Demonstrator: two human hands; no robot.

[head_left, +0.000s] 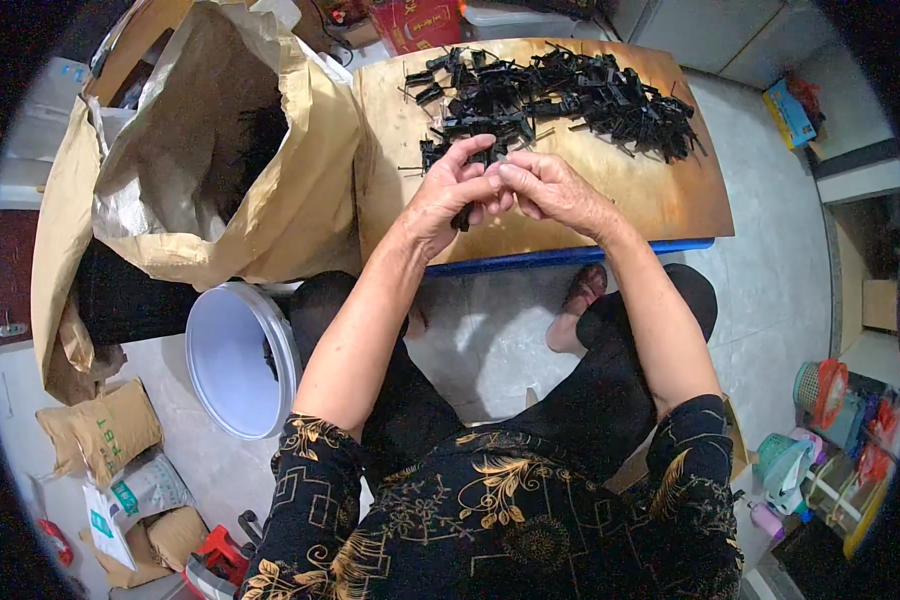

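Over the near edge of a wooden board (390, 200), my two hands meet fingertip to fingertip. My left hand (448, 200) is closed round a small black plastic part (461, 218), whose dark end pokes out below the fingers. With thumb and forefinger pinched against the left fingertips, my right hand (560, 192) is closed too; whatever lies in that pinch is too small to make out. Just beyond the hands spreads a heap of black plastic parts (610, 100) with thin stems, reaching from the board's middle to its right side.
To the left stands a large open paper sack (320, 160) with black parts inside. A white bucket (240, 360) with a few dark pieces sits by my left leg. Filled brown bags (110, 425) lie lower left; a rack of coloured goods (830, 450) is at right.
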